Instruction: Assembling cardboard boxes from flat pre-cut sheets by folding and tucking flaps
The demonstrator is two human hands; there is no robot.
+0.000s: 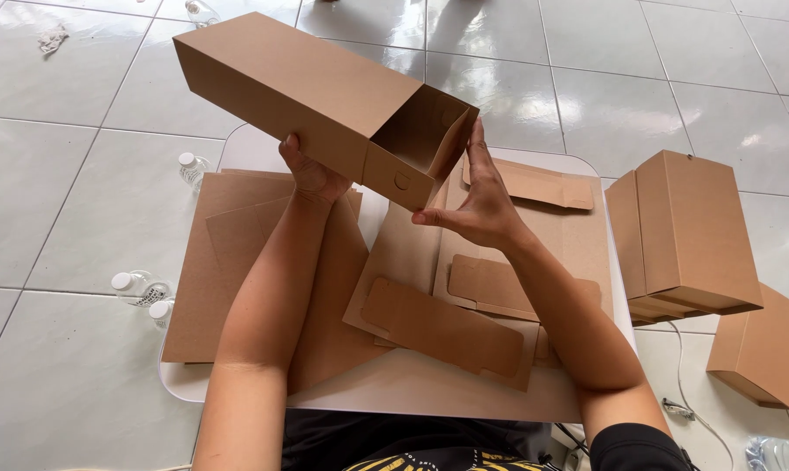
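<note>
Already folded and held aloft over the tabletop [181, 379]: a brown cardboard sleeve [290, 83], tilted, with its inner tray [416, 144] seated most of the way inside and poking out only at the lower right end. Was gripped from beneath by the left hand [312, 174], grip closed round the sleeve's lower edge, thumb up on the near face. Was braced at the tray's open end by the right hand [477, 205], grip wide, fingers straight and laid against the tray's side wall, clasping nothing.

Looked nearly finished as far as this one box went: sleeve formed, tray formed, the two mated; by the look of it, lacked only the last short push to bring the tray flush.

Looked far from finished overall. Lay unfolded on the tabletop beneath the arms: several flat cardboard blanks [442, 327], overlapping one another. Stood on the tiled floor [54, 201] to the right: a few assembled boxes [686, 231], close together. Lay to the left of the tabletop: small clear bottles [137, 286] with white caps.
</note>
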